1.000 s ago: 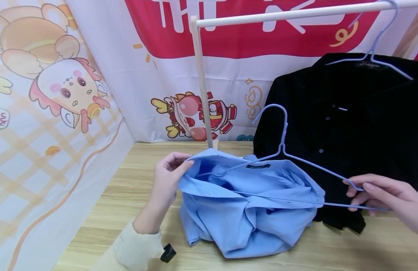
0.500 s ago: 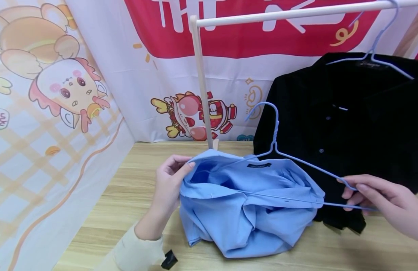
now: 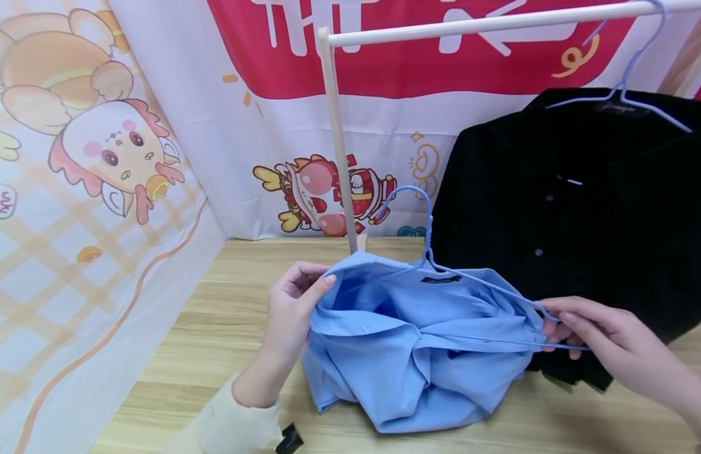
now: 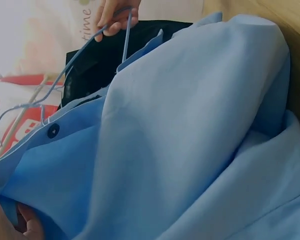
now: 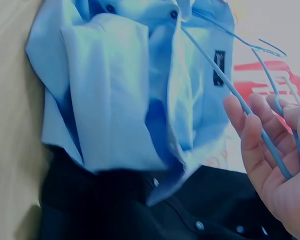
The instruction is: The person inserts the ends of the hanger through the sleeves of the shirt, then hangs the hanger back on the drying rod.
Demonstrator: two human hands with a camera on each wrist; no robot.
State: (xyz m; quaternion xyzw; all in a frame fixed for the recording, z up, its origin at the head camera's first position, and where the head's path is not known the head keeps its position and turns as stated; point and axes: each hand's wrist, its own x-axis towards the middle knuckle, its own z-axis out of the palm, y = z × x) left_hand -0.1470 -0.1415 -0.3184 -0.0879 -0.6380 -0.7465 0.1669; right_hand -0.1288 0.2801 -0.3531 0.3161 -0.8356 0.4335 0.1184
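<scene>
A light blue shirt (image 3: 373,372) lies bunched on the table, its collar side open and a dark label at the back of the neck. My left hand (image 3: 296,306) pinches the shirt's edge at the left, thumb on top of the cloth. In my right hand (image 3: 594,331) is the right end of a blue wire hanger (image 3: 486,282), held between thumb and curled fingers. The hanger's left arm runs inside the shirt's opening, where its tip is hidden. Its hook stands up behind the collar. In the right wrist view, the hanger's bottom wire (image 5: 217,70) crosses my fingers.
A black shirt (image 3: 583,208) hangs from another blue wire hanger (image 3: 625,88) on a white rack rail (image 3: 469,26), behind and right. The rack's post (image 3: 340,139) stands behind the blue shirt. Printed cloth walls enclose the wooden table (image 3: 208,315) at left and back.
My right hand has moved left, sliding the hanger farther into the blue shirt. The hook has shifted left with it. My left hand keeps its pinch, moving slightly right with the cloth.
</scene>
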